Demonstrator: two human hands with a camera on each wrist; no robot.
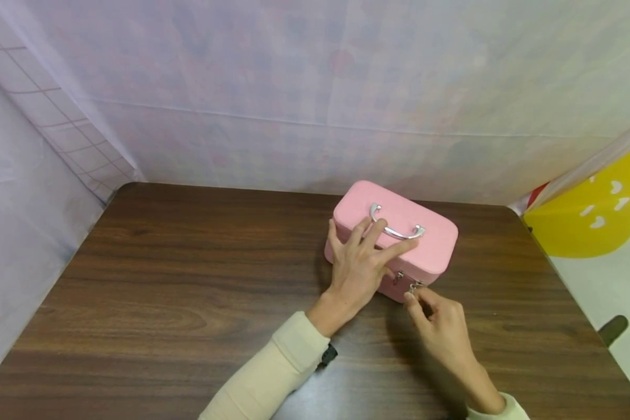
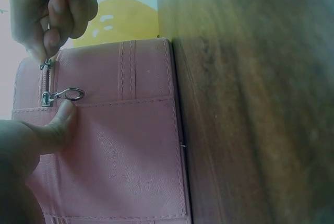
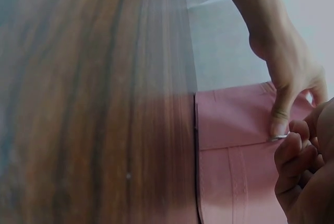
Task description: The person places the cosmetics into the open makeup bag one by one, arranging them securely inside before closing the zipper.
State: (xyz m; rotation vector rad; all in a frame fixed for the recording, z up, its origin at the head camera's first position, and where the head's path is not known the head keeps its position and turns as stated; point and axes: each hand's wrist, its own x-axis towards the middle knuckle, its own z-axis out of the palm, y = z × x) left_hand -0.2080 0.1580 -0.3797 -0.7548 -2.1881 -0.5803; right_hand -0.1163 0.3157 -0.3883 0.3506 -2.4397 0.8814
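A pink zippered case point(image 1: 425, 233) with a silver handle point(image 1: 399, 233) on its lid stands on the table, its zip running along the side facing me. My left hand point(image 1: 357, 265) lies spread over the lid and near edge, fingers reaching to the handle. In the left wrist view its thumb point(image 2: 61, 125) presses the front just beside a zipper pull with a ring point(image 2: 73, 94). My right hand point(image 1: 443, 326) pinches a second zipper pull point(image 1: 413, 287) near the front right corner. A short stretch of zip between the two pulls is parted.
The brown wooden table point(image 1: 163, 280) extends left and right of the case. A white curtain point(image 1: 294, 87) hangs along the back edge. A yellow patterned shape point(image 1: 598, 210) shows past the right edge.
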